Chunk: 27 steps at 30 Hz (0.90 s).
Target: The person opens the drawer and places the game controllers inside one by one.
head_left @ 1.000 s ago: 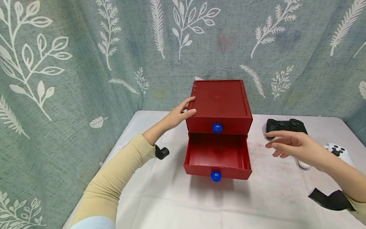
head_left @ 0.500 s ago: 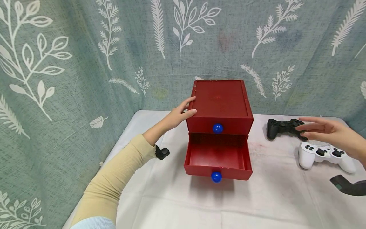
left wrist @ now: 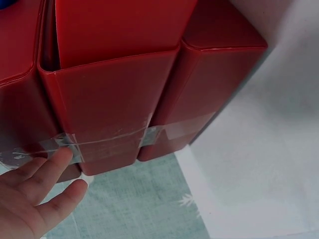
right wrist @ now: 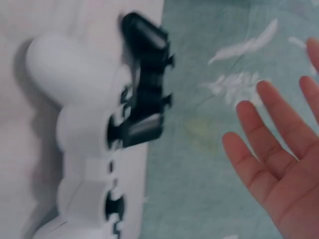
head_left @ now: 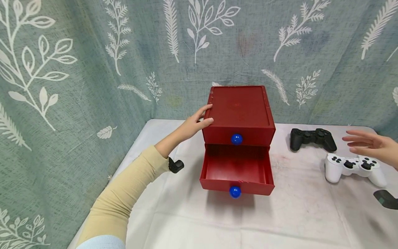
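A red drawer box stands on the white-covered table, its upper drawer closed and its lower drawer pulled out, with nothing seen inside. My left hand rests with spread fingers on the box's left upper edge; in the left wrist view the hand touches the taped side. At the right, my right hand hovers with nothing in it, above and behind the white controller. The right wrist view shows that hand with fingers extended, beside the white controller and the black controller.
The black controller lies behind the white one, to the right of the box. A green leaf-patterned curtain hangs behind and to the left of the table.
My right hand has moved right, away from the drawer box and past the black controller, uncovering both controllers. My left hand and the box have stayed put.
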Available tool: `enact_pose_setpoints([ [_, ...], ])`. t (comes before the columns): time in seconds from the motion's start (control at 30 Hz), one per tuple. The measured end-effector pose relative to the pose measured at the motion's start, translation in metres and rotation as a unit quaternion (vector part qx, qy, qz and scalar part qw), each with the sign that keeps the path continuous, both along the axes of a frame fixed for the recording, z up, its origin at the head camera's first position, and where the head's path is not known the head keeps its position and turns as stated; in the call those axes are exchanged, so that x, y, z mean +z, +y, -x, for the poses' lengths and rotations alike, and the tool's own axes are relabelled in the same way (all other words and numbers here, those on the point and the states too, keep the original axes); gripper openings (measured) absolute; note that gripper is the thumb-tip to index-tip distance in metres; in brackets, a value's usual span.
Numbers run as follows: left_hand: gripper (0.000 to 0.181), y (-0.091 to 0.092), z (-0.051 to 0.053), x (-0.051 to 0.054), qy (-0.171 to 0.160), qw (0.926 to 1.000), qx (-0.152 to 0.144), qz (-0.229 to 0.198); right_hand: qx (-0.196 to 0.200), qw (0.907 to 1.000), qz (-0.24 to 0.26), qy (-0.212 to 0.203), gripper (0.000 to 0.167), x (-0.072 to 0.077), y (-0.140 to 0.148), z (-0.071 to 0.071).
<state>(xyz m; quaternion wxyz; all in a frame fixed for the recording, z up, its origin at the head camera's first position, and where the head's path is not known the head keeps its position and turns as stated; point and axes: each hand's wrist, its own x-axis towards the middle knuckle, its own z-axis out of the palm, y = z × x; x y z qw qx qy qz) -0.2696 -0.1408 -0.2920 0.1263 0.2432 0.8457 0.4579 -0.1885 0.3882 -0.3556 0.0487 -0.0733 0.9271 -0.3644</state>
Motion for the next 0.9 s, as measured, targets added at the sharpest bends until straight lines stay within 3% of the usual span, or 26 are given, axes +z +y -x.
enact_pose_setpoints([
  [0.13,0.061,0.004,-0.014,0.015,-0.009,1.0,-0.001,0.004,-0.001,1.0,-0.004,0.007,0.07,-0.021,0.023,0.009],
  [0.3,0.062,0.005,-0.014,0.015,-0.005,1.0,0.001,0.007,-0.022,0.9995,-0.023,-0.001,0.077,-0.075,0.075,0.035],
  [0.43,0.061,0.005,-0.014,0.015,-0.006,1.0,0.0,0.006,-0.029,0.9989,-0.016,-0.033,0.086,-0.1,0.099,0.047],
  [0.67,0.061,0.005,-0.014,0.016,-0.008,1.0,0.001,0.005,-0.057,0.9939,-0.017,-0.093,0.088,-0.108,0.106,0.046],
  [0.9,0.061,0.004,-0.014,0.016,-0.008,1.0,0.004,0.004,-0.051,0.9877,0.02,-0.146,0.093,-0.09,0.081,0.025],
])
